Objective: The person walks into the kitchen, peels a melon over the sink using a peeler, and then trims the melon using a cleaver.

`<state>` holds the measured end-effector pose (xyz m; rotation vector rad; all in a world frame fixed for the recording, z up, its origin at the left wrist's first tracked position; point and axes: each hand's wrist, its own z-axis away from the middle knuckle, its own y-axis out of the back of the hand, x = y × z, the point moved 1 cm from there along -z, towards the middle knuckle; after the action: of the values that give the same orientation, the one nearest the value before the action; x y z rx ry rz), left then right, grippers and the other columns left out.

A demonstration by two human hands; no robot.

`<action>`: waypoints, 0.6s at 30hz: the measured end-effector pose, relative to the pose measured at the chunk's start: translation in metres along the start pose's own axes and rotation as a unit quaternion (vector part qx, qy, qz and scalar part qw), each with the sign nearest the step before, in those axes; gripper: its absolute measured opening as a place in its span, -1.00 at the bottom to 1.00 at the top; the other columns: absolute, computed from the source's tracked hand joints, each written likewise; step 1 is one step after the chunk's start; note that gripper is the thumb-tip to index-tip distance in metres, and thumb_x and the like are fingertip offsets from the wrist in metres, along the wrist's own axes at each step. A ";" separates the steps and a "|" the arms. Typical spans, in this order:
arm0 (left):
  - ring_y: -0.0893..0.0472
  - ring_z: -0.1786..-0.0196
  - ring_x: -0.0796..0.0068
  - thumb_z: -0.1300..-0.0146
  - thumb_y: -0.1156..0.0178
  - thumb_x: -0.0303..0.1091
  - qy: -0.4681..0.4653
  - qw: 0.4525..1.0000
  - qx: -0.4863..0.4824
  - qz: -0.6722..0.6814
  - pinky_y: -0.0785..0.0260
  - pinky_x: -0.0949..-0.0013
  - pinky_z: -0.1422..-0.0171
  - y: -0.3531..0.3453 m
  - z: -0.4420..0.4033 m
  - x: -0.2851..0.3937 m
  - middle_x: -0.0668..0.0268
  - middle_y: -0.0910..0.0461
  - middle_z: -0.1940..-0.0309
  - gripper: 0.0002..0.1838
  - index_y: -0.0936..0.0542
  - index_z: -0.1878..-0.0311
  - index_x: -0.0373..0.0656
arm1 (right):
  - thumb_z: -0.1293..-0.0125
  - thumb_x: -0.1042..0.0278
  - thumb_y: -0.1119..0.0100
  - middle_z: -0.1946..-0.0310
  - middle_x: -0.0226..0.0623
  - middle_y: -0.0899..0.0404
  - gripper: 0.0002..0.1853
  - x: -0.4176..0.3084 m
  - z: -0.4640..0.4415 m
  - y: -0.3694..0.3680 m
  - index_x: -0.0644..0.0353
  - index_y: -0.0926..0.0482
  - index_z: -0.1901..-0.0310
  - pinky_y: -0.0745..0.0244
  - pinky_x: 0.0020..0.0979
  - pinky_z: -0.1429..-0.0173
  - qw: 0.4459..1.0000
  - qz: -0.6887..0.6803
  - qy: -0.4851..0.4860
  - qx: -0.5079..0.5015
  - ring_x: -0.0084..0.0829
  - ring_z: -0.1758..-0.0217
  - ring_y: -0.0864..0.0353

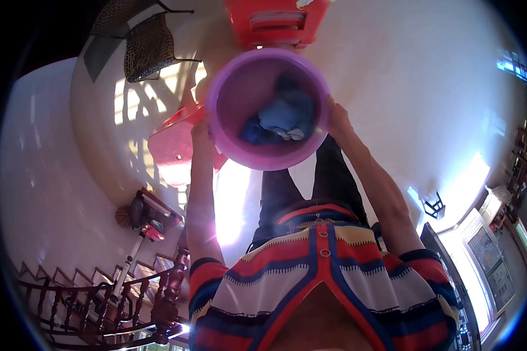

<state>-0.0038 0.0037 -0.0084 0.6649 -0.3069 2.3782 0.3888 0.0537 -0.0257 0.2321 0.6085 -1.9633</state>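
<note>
In the head view, the pale floor (404, 88) spreads around the person. Beyond the far rim of the basin is a red plastic stool (277, 22) with a slot in it; it is the nearest thing in front, and whether the basin touches it cannot be told. A second red piece (168, 149), on the left, is partly covered by the left forearm and the basin. A woven chair (149, 50) stands toward the far left edge of the floor, near bright patches of sunlight. Nearer on the left are a ball (122, 216) and a dark wooden railing (168, 298); well to the right is a small dark stool (434, 206).

The purple basin (268, 162) is held up in front of the person, above the legs. Inside it, toward its right and near rim, lies a crumpled heap of blue cloth (288, 114), with a whitish bit at the near edge.

The left hand (201, 133) is closed on the left side of the basin, and the right hand (338, 120) grips the opposite side. Most fingers are hidden behind the wall.
</note>
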 end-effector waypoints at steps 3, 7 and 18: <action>-0.58 0.25 0.46 -0.27 -0.20 -0.35 -0.016 0.995 -0.097 -0.005 -0.45 0.42 0.15 -0.030 -0.016 0.008 0.27 -0.58 0.21 -0.68 -0.51 0.00 -0.35 | -0.40 -0.02 0.01 0.15 -0.14 -0.56 -0.42 -0.003 -0.015 0.011 0.47 -0.37 -0.09 -0.55 -0.29 0.05 0.998 0.014 0.050 0.044 -0.31 0.14 -0.58; -0.59 0.23 0.47 -0.29 -0.21 -0.28 -0.060 0.988 -0.138 -0.025 -0.48 0.40 0.16 -0.035 -0.041 -0.007 0.26 -0.58 0.23 -0.65 -0.51 -0.01 -0.34 | -0.41 0.00 0.02 0.14 -0.17 -0.52 -0.46 -0.005 -0.018 0.029 0.45 -0.40 -0.06 -0.51 -0.33 0.12 0.961 0.217 0.066 0.159 -0.37 0.14 -0.54; -0.47 -0.06 -0.05 -0.22 -0.16 0.02 -0.341 0.684 0.274 -0.583 -0.33 0.00 -0.11 -0.106 0.014 -0.001 -0.07 -0.47 -0.04 -0.32 -0.35 -0.17 -0.41 | -0.30 -0.08 -0.09 0.54 -0.44 -0.40 -0.58 -0.046 -0.006 0.030 0.19 -0.47 0.25 -0.21 -0.40 0.47 0.964 0.263 -0.006 -0.022 -0.56 0.48 -0.38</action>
<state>0.0698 0.0794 0.0080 1.4562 0.4715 0.8628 0.4362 0.0824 -0.0207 0.3185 0.5182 -1.4354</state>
